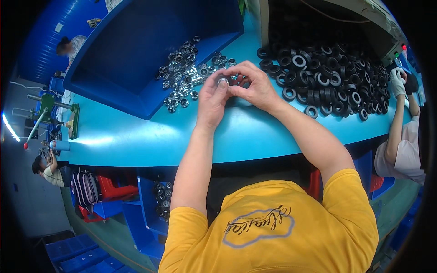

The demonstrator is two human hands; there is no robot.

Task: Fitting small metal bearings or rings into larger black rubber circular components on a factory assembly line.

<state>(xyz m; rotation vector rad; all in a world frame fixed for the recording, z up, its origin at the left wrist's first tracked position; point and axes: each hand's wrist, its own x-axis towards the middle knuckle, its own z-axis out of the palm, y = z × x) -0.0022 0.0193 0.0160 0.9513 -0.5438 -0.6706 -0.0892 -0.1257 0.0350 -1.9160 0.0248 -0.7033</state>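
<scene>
Both my hands meet above the blue-green tabletop [150,141]. Between them is a small toy-sized wheel [223,81], a shiny chrome hub with a black rubber ring about it; fingers partly cover it, so how far the ring sits over the hub I cannot tell. My left hand [211,99] is closed on its near side, thumb on the hub. From the right, my right hand [256,87] grips it with bent fingers and thumb. Loose chrome hubs [182,68] lie just left of the hands. To the right spreads a heap of black rubber rings [325,84].
A large blue bin [109,63] lies tipped on the table's left, its open side toward the hubs. A green hand press [48,109] stands at far left. At the right edge, a co-worker's gloved hand [398,82] is near the rings. Another blue bin [148,200] sits below the table.
</scene>
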